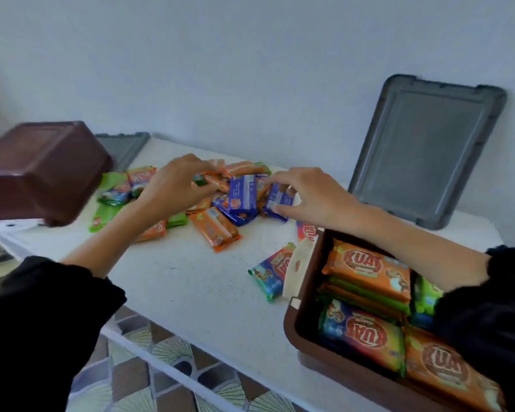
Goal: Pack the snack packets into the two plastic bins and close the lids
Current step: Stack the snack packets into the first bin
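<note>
Head view: our left hand (pixel 176 182) curls its fingers round snack packets (pixel 214 230) in the far pile; right hand (pixel 309 194) pinches a blue packet (pixel 277 200). Near-right bin (pixel 292 322) is part full. Risk: far-left bin (pixel 42 171) sits tipped at the table (pixel 191 286) edge & could drop; slick wrappers w/ a loose grip may slip out.

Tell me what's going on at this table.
A person is packing snack packets. Both hands reach into the loose pile on the white table: the left hand pinches a green-ended packet, the right hand a blue packet. The brown bin at right is open and partly filled, its grey lid leaning on the wall. The second bin at left is tipped, base showing, a second lid behind it.
</note>
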Demonstrator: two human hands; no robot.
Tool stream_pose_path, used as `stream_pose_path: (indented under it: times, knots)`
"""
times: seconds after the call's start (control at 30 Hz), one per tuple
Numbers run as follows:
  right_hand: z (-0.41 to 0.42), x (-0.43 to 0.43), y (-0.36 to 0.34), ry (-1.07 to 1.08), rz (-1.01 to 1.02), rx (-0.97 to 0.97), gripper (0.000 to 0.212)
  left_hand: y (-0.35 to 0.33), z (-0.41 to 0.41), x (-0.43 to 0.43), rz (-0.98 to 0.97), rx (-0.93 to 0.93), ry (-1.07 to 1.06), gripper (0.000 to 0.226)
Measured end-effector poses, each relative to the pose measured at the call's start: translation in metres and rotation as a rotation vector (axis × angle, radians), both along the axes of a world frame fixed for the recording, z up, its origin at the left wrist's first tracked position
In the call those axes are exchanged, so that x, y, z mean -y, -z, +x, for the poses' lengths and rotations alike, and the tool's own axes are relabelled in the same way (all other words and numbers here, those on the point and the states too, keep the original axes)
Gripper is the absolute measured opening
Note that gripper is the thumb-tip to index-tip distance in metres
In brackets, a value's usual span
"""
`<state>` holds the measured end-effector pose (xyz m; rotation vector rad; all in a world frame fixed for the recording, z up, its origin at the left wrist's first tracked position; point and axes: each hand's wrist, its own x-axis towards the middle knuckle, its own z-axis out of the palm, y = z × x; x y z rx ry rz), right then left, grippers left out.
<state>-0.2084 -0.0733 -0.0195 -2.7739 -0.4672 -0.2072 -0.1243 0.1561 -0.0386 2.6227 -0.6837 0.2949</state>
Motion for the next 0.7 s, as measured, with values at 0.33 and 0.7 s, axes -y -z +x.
stream_pose_path:
  times: [0.33, 0.7]
  knots:
    - [0.105, -0.109, 0.076, -0.162, -0.246, -0.328, 0.065, 0.108, 0.044, -0.132, 0.19, -0.42, -0.299, 0.087]
    - [0.104, -0.118, 0.123, -0.134, -0.394, -0.542, 0.07, 0.125, 0.032, -0.148, 0.36, -0.139, -0.218, 0.097]
